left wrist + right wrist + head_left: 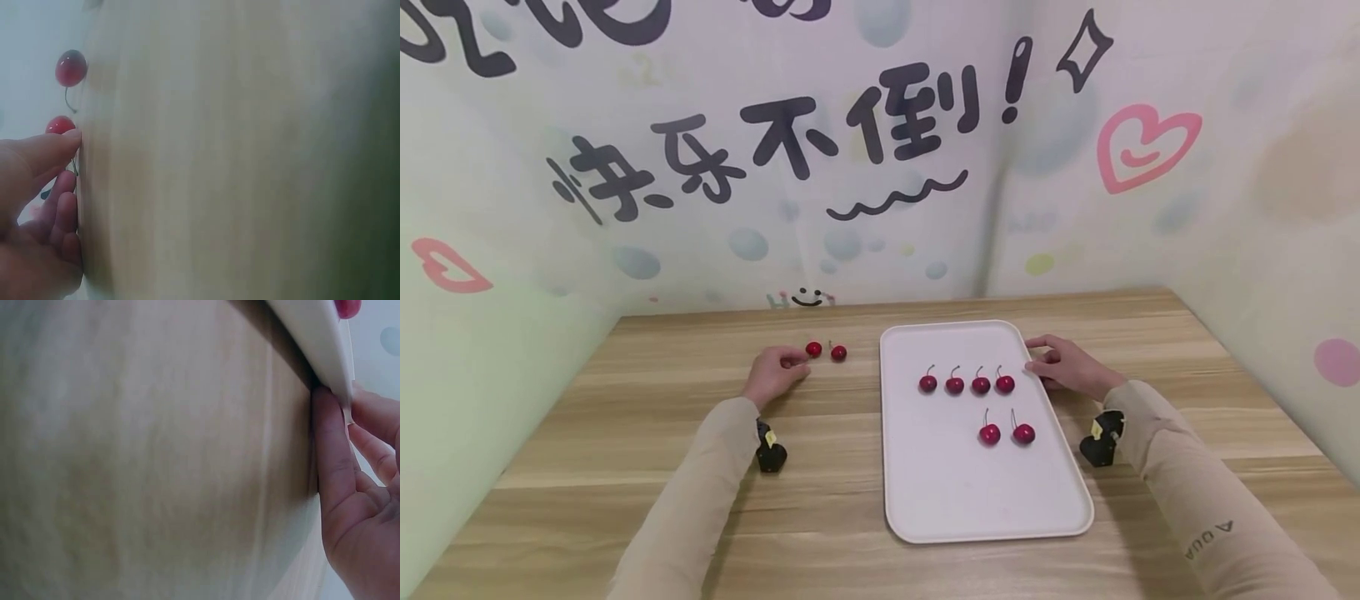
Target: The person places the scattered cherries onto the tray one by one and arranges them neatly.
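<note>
My left hand [777, 372] rests low over the table beside a red cherry [813, 349]. In the left wrist view its thumb and fingers stand apart around that cherry's thin stem [74, 166], and the thumb partly covers the fruit. Just to the right lies another cherry [838, 353], stem up. On the white tray [955, 500] several cherries [954, 386] form a row, with two more cherries [989, 434] in front at the right. My right hand [1070, 364] pinches the tray's right rim. The right wrist view shows a digit tucked against the rim's underside [340, 369].
The wood-grain table [820, 517] reaches back to a printed wall cloth [880, 250] with dark lettering and hearts. Each wrist carries a small black device, one [771, 450] on the left and one [1102, 439] on the right.
</note>
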A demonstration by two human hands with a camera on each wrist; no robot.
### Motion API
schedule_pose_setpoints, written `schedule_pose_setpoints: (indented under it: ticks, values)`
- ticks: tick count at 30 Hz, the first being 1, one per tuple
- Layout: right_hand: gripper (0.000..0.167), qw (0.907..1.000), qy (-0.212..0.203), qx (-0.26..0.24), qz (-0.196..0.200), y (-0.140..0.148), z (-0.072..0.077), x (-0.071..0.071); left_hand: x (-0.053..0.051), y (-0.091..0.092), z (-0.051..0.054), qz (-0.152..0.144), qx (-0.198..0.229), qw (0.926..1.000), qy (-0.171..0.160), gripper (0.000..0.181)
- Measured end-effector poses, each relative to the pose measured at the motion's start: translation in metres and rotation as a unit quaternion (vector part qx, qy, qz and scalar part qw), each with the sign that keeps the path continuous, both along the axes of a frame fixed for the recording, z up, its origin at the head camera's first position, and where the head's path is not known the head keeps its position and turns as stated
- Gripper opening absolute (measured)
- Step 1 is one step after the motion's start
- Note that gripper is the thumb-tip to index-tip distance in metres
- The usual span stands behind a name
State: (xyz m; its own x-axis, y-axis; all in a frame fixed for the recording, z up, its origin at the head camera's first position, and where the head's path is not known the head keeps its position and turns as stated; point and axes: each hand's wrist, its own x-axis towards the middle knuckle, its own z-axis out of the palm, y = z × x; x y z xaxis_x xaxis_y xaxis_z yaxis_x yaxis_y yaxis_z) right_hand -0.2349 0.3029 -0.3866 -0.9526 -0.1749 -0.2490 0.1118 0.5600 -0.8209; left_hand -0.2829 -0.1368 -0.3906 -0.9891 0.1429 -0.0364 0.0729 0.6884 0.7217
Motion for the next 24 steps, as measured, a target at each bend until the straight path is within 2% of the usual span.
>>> schedule_pose_setpoints:
  ticks: [9,16,24]
  values:
    - [0.051,1.0000,-0.003,0.003,0.000,-0.0016,0.0017,0.0001,-0.0005,-0.0007,0.0015,0.008,-0.013,0.9999,-0.006,0.019]
    - [0.050,0.9999,0.000,-0.012,-0.001,-0.0029,0.0046,0.0001,-0.0008,-0.0007,0.0036,0.011,-0.027,0.9995,-0.011,0.015]
    - [0.049,0.9999,0.001,-0.011,-0.003,-0.0025,0.0034,0.0017,0.0021,-0.0048,0.0061,0.017,0.003,0.9997,-0.020,0.020]
